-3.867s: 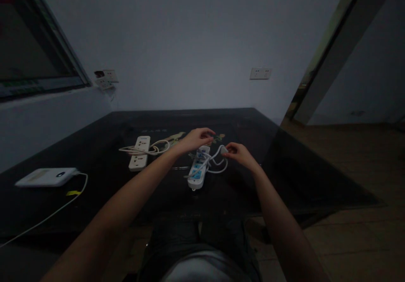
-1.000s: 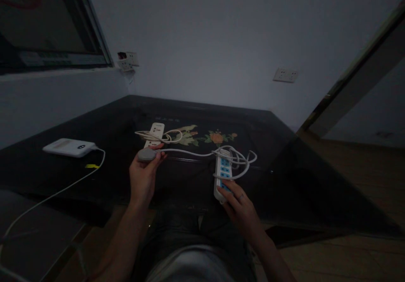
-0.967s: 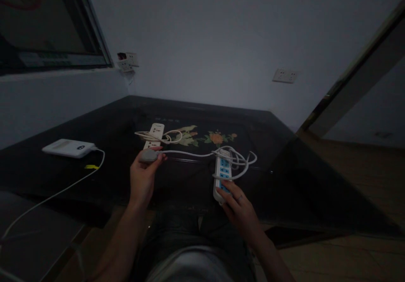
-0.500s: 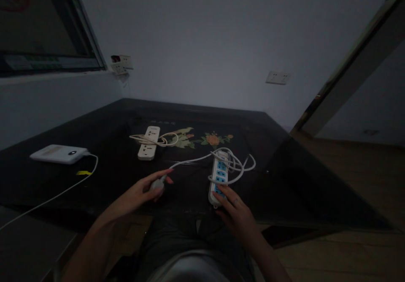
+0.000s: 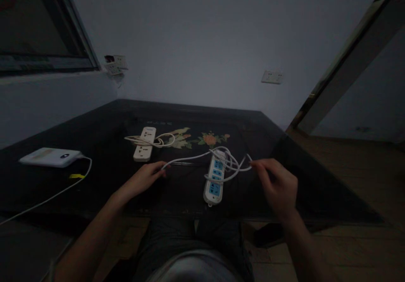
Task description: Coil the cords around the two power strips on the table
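Observation:
A white power strip (image 5: 214, 188) with blue socket faces lies on the dark table in front of me, its white cord (image 5: 236, 169) looped loosely over it. My left hand (image 5: 149, 177) is closed around the cord's plug end to the left of the strip; the plug itself is hidden by the fingers. Right of the strip, my right hand (image 5: 278, 183) pinches the outer loop of the same cord between thumb and fingers. Farther back to the left rests a second white power strip (image 5: 144, 152), its own cord wrapped around its middle.
On the table (image 5: 190, 199) at the left lies a white power bank (image 5: 50, 157) with a cable (image 5: 63, 195) running off the near edge. A yellow tag (image 5: 76, 176) is beside it. Wall sockets (image 5: 272, 77) are behind the table, and a window (image 5: 41, 28) is at left.
My right hand has left the blue-faced power strip, moved right and taken hold of the cord loop. My left hand has shifted slightly up, and its fingers now cover the plug.

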A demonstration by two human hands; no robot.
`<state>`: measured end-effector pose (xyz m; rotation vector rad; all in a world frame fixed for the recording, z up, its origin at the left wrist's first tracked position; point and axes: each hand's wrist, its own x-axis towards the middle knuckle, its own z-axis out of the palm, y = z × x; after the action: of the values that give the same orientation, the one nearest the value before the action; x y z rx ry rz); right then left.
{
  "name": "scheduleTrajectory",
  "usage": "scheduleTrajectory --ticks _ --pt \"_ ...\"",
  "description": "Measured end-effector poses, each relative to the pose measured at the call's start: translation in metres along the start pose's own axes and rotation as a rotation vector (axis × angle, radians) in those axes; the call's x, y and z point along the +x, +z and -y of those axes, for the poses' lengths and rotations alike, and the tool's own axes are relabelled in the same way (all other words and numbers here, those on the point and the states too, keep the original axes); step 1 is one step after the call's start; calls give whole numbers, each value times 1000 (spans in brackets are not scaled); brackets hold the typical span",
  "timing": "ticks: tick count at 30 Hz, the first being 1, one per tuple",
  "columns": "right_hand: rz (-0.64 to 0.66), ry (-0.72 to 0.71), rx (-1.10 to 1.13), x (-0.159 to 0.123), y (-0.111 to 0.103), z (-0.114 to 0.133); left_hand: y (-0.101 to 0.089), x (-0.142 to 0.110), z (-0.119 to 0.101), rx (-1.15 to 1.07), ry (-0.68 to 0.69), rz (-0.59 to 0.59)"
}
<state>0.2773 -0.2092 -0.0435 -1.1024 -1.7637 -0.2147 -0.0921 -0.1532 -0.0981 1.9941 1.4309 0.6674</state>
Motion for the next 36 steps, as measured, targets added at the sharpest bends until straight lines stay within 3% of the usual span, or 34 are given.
scheduleTrajectory --ticks 3,6,9,12,17,22,30,36 --pt "162 27 36 39 23 -19 0 4 -4 70 39 66" --pt "439 72 -87 66 52 -32 7 8 -14 152 53 101" --pt "741 128 -272 81 76 -32 23 15 -29 224 65 81" --pt "907 168 -409 87 91 -26 45 27 -40 237 82 74" --pt "928 178 -491 90 104 -22 74 65 -45 164 97 123" --pt "868 238 -481 93 104 -31 84 95 -42 74 115 140" --pt "844 243 -308 94 97 -47 87 99 -43 -175 310 107" --pt "812 211 -421 89 84 -34 91 108 -56 -229 267 59"
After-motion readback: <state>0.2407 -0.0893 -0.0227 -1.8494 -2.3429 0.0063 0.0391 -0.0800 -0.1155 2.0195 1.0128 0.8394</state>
